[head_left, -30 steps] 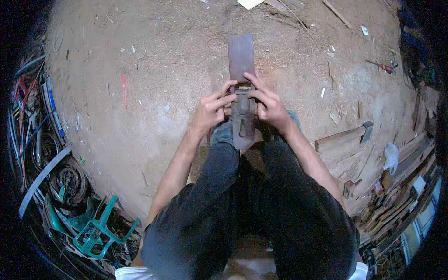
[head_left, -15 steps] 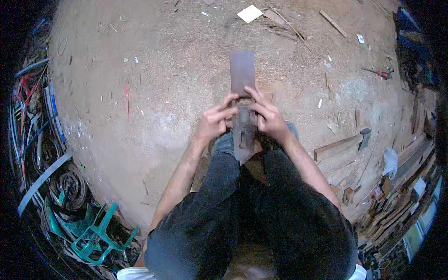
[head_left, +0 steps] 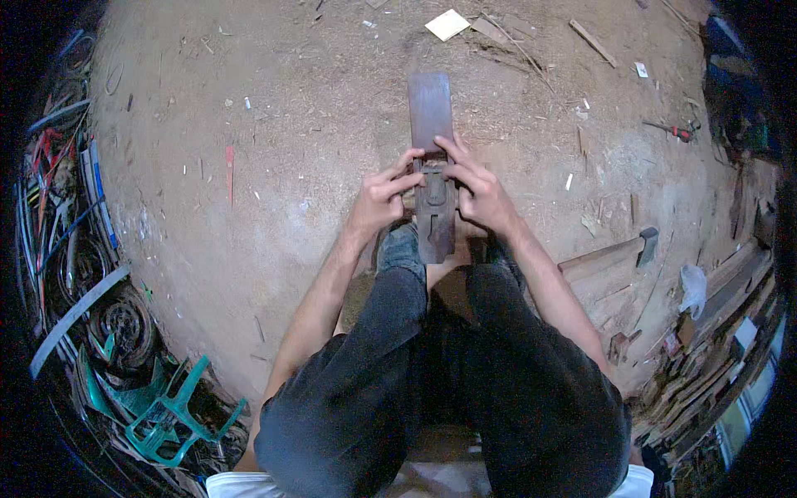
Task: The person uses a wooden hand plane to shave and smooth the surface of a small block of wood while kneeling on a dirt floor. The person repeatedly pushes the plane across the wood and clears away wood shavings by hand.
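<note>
Between my knees and out ahead of them I hold a long, dark wooden hand plane (head_left: 432,112). Its slotted metal iron (head_left: 435,224) slants back toward me from the throat. My left hand (head_left: 380,197) is closed around the plane's left side, its fingers reaching to the edge of the body by the throat. On the opposite side, my right hand (head_left: 484,193) grips in the same way, with a finger stretched along the top of the front part. Whatever lies under the plane is mostly hidden by it and my hands.
An axe (head_left: 647,246) with a wooden handle lies at the right. Farther off is a red-handled screwdriver (head_left: 681,133). Wood pieces (head_left: 697,382) are stacked at the lower right. A broken green plastic chair (head_left: 178,419) and scrap sit at the left. Wood chips litter the dirt floor.
The plane and both hands have moved a little away from me, toward the top of the picture. My grip on it looks the same.
</note>
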The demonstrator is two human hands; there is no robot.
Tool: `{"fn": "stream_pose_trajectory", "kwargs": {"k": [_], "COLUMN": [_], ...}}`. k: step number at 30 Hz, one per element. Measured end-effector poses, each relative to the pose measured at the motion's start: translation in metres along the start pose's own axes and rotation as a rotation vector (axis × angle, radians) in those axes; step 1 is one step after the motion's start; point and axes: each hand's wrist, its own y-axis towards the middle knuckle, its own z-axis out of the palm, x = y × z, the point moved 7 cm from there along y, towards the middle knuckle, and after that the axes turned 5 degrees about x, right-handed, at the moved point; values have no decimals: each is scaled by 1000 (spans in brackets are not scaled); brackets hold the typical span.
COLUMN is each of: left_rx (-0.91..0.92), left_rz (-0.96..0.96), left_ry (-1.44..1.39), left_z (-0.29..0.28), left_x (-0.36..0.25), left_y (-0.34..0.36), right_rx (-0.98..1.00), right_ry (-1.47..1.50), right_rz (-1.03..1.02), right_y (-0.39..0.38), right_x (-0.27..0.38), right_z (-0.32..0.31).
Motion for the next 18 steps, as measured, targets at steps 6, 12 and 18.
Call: {"fn": "stream_pose_trajectory", "kwargs": {"k": [6, 12, 18], "left_rx": [55, 1, 11], "left_rz": [7, 21, 0], "left_ry": [-13, -18, 32], "left_z": [-5, 13, 2], "left_x": [-1, -9, 6], "left_y": [15, -7, 3], "right_rx": [3, -3, 19], "right_ry": [3, -40, -78], "right_rz": [-21, -35, -57], "right_y": [5, -21, 7], "right_x": [4, 5, 4], "right_z": [-7, 2, -2]}}
